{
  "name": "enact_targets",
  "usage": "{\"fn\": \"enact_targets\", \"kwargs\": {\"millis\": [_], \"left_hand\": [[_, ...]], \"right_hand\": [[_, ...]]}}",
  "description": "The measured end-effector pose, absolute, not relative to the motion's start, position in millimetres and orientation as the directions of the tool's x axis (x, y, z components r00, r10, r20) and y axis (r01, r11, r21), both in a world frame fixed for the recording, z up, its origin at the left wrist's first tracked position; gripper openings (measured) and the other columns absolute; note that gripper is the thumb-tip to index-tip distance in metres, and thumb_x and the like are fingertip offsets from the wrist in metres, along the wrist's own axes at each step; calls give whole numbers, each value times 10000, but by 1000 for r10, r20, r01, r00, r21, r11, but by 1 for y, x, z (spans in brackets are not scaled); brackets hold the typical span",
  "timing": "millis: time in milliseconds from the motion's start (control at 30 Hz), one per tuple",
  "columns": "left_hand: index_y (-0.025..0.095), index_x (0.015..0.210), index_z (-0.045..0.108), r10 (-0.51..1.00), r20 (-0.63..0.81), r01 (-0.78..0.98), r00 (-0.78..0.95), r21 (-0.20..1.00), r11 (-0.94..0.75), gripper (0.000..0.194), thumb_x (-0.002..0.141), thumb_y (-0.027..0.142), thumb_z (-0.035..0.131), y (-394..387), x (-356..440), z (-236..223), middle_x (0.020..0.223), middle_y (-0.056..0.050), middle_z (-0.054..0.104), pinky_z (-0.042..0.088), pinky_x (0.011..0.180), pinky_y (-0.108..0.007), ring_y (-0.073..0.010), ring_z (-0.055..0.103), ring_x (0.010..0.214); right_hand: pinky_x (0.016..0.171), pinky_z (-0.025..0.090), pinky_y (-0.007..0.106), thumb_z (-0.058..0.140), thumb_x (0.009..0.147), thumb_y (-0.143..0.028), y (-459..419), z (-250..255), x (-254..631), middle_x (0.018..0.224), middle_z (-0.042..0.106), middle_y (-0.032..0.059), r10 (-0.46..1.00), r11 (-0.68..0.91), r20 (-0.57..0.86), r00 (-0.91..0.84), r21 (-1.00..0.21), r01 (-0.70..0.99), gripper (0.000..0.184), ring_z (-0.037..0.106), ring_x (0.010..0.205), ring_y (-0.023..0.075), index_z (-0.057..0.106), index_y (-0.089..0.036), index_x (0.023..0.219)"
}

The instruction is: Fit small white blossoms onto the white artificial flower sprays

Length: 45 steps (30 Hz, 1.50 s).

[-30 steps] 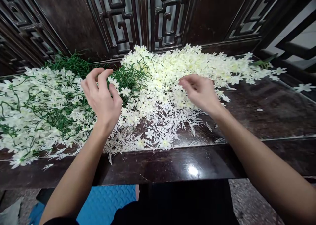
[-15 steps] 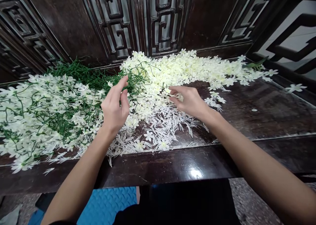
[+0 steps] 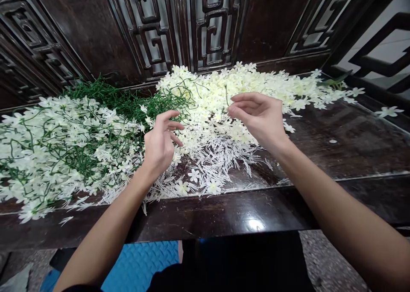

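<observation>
My right hand (image 3: pixel 261 117) is above the pale yellow-white flower heads (image 3: pixel 211 97), thumb and fingers pinched together. A short, thin green stem (image 3: pixel 226 94) stands up at its fingertips; its lower end is hidden by the fingers or lost against the flowers. My left hand (image 3: pixel 162 144) hovers over the left edge of that heap with its fingers apart and nothing visible in it. Beyond my left hand lies a tangle of bare green stems (image 3: pixel 160 106). Thin white sticks (image 3: pixel 221 157) are scattered below and between my hands.
White flowers on green stems (image 3: pixel 64 142) are heaped at the left. Everything lies on a dark wooden bench (image 3: pixel 346 147) with a carved lattice back (image 3: pixel 182 27). One loose flower (image 3: pixel 389 112) rests at the far right. Below is a blue stool (image 3: pixel 147 262).
My right hand has risen and moved right from the flower heap, with a green stem now showing at its fingertips. My left hand has shifted right and lower, its fingers turned inward.
</observation>
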<state>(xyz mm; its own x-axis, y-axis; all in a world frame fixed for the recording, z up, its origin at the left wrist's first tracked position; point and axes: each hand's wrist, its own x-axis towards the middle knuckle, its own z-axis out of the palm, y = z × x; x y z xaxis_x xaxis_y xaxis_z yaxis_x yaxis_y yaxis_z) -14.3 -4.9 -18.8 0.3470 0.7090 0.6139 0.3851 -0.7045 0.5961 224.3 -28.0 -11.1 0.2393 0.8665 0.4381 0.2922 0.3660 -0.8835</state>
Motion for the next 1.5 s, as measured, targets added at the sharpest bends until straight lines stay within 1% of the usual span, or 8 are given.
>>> {"fn": "enact_targets", "kwargs": {"millis": [233,567,833,967,1100,1200,1333,1500], "left_hand": [[241,1390,348,796,265,148,545,903,-402,452,957,248,477,-15,-1,-18,1197,-114,650,591,882,-371,-214,678,1051],[220,1080,657,821,260,-78,508,963,-256,260,822,200,679,-14,4,-20,1182,-68,657,601,897,-359,-217,638,1114],[175,998,684,842,268,-7,467,954,-300,279,729,178,761,-19,9,-19,939,-46,720,606,862,-329,-155,695,878],[174,992,607,920,215,4,326,973,-229,287,743,181,749,-18,8,-18,786,-14,695,639,705,-304,-139,692,715],[247,956,401,965,186,-116,183,979,-167,356,779,246,710,-15,5,-15,855,11,621,626,514,-261,-196,715,838],[263,923,366,957,249,-143,149,963,-228,320,815,259,667,-13,5,-14,925,21,526,623,541,-227,-189,713,901],[240,938,453,929,336,-86,157,941,-326,180,856,190,606,-12,5,-13,930,7,526,623,813,-300,-123,693,848],[176,932,648,895,368,130,253,904,-408,102,840,141,622,-16,6,-15,914,-43,660,610,809,-311,-135,660,833]], "right_hand": [[803,604,399,777,743,-257,-34,-13,212,854,717,27,961,247,253,-112,-967,-64,274,711,747,175,672,-192,988],[894,560,418,782,730,-263,-38,-18,202,850,748,42,926,119,129,-355,-992,-52,295,710,855,184,669,-157,981],[628,562,352,764,717,-306,-39,-25,195,829,648,33,957,282,252,-147,-927,248,245,642,683,161,577,-186,822],[631,519,371,704,784,-383,-36,-28,201,781,635,53,903,429,336,-267,-709,559,243,595,691,177,582,-173,793],[766,494,473,519,914,-279,-30,-35,213,895,669,131,917,392,285,-279,-516,761,204,607,873,269,650,-130,966],[892,432,570,509,901,-228,-24,-44,220,932,678,144,902,420,311,-301,-465,779,261,575,1008,331,652,-134,1099],[965,352,625,555,864,-187,-21,-51,222,886,695,88,895,439,305,-325,-470,766,230,591,989,321,673,-193,1062],[924,456,575,564,861,-189,-24,-41,217,924,696,58,903,400,380,-199,-582,708,180,635,916,265,679,-240,989]]}}
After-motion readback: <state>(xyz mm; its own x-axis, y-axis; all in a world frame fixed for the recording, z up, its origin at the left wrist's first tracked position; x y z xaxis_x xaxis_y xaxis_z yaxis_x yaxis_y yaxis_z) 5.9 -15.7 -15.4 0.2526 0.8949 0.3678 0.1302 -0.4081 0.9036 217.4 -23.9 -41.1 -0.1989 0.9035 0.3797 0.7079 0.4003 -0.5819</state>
